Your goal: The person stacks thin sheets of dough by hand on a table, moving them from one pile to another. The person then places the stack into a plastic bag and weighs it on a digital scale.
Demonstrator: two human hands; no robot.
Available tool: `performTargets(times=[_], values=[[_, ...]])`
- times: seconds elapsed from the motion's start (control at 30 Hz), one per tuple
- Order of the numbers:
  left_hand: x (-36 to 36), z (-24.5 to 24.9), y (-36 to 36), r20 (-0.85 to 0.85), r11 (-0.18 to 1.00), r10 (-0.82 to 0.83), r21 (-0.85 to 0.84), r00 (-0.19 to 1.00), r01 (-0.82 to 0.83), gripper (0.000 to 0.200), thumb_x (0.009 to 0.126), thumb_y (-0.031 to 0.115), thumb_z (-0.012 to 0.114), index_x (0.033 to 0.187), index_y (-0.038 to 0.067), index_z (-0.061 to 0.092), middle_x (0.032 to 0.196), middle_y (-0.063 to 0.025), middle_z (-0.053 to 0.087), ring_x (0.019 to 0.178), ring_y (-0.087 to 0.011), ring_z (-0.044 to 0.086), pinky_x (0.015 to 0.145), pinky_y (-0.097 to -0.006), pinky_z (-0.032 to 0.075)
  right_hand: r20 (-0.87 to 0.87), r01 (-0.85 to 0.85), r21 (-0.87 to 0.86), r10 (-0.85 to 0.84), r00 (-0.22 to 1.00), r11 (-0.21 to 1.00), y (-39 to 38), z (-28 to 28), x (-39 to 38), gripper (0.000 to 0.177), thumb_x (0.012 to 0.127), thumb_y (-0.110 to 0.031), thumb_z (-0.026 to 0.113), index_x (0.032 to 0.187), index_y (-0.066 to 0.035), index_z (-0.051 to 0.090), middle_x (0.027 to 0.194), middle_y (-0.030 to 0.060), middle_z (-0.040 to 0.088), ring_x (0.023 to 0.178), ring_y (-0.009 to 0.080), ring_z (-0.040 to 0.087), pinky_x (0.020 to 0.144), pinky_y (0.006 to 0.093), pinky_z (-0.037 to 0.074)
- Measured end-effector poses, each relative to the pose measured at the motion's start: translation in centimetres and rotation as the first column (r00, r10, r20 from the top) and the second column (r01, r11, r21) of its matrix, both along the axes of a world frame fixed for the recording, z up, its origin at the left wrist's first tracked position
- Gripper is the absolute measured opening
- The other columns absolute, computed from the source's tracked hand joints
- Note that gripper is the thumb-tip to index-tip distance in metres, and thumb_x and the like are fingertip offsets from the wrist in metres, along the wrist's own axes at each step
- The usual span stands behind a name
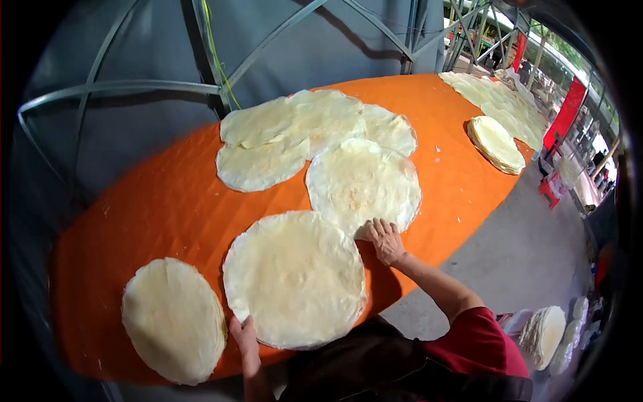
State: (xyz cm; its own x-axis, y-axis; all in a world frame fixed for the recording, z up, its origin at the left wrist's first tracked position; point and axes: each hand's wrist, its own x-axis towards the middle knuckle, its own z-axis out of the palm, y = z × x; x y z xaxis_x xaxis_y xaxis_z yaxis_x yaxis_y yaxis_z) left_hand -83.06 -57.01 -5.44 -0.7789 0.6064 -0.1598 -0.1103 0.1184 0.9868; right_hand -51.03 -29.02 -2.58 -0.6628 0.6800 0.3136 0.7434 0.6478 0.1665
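Note:
A large round flatbread [295,278] lies on an orange cloth in front of me, its edge looking layered on the right side. My left hand [245,338] pinches its lower left edge between thumb and fingers. Beyond it, another round flatbread [362,184] slightly meets its upper right rim. On the near edge of that farther one rests my right hand [386,242], fingers stretched out and a little apart. A stack of flatbreads [173,321] sits to the left of my left hand.
Several overlapping flatbreads [295,120] cover the far side of the orange cloth [167,214]. Farther right are a second stack [495,144] and a spread of sheets [502,104]. Metal framing [154,86] stands behind the table. More stacked flatbreads [544,337] are at lower right.

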Motion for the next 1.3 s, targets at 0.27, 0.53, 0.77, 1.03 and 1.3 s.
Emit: performTargets(times=[0.27, 0.53, 0.77, 1.03, 1.3], values=[[-0.2, -0.9, 0.3, -0.091, 0.993, 0.047, -0.103, 0.995, -0.056, 0.035, 0.071, -0.005, 0.050, 0.106, -0.005, 0.048, 0.101, -0.0125, 0.055, 0.091, -0.0221, 0.053, 0.080, -0.0304, 0.040, -0.050, -0.146, -0.311, 0.138, 0.989, 0.939, 6.7, -1.1, 0.0, 0.036, 0.069, -0.033, 0.059, 0.092, -0.007, 0.050, 0.096, 0.0061, 0.052, 0.083, 0.0206, 0.051, 0.071, 0.0340, 0.040], [0.3, -0.6, 0.1, -0.136, 0.994, 0.019, -0.100, 0.991, -0.033, 0.035, 0.075, -0.002, 0.049, 0.110, -0.005, 0.046, 0.107, -0.0136, 0.053, 0.094, -0.0237, 0.052, 0.082, -0.0320, 0.039, -0.093, -0.269, -0.061, 0.263, 0.960, 0.961, 4.0, 0.7, 2.2, 0.049, 0.077, -0.037, 0.049, 0.114, -0.006, 0.041, 0.112, 0.0157, 0.041, 0.105, 0.0305, 0.039, 0.084, 0.0390, 0.033], [0.6, -0.7, 0.0, -0.151, 0.997, 0.045, -0.060, 0.988, -0.054, 0.034, 0.074, 0.000, 0.052, 0.107, -0.006, 0.047, 0.104, -0.0153, 0.054, 0.092, -0.0244, 0.053, 0.081, -0.0326, 0.040, 0.337, -0.274, 0.018, 0.252, 0.907, 0.962, 4.3, 0.0, 0.7, 0.026, 0.070, -0.018, 0.048, 0.091, -0.004, 0.053, 0.083, 0.0140, 0.052, 0.072, 0.0282, 0.052, 0.063, 0.0374, 0.041], [2.1, 4.3, 1.6, -0.910, 0.765, -0.139, -0.349, 0.392, -0.541, 0.053, 0.068, 0.007, 0.062, 0.115, -0.003, 0.039, 0.112, -0.0200, 0.045, 0.097, -0.0284, 0.050, 0.079, -0.0341, 0.043, -0.171, -0.178, -0.097, 0.160, 0.972, 0.979, 11.9, 17.3, -0.4, 0.010, 0.067, -0.005, 0.045, 0.075, -0.006, 0.051, 0.060, 0.0149, 0.054, 0.054, 0.0302, 0.053, 0.047, 0.0388, 0.041], [9.8, 7.8, 13.3, 0.510, 0.840, -0.535, 0.409, 0.673, 0.358, 0.030, 0.086, 0.012, 0.048, 0.114, 0.004, 0.042, 0.106, -0.0140, 0.051, 0.091, -0.0282, 0.056, 0.072, -0.0405, 0.050, -0.077, -0.556, -0.371, 0.572, 0.817, 0.744, -1.9, 13.9, 0.1, 0.017, 0.067, -0.016, 0.054, 0.081, -0.006, 0.056, 0.061, 0.0116, 0.054, 0.056, 0.0256, 0.054, 0.047, 0.0358, 0.040]])
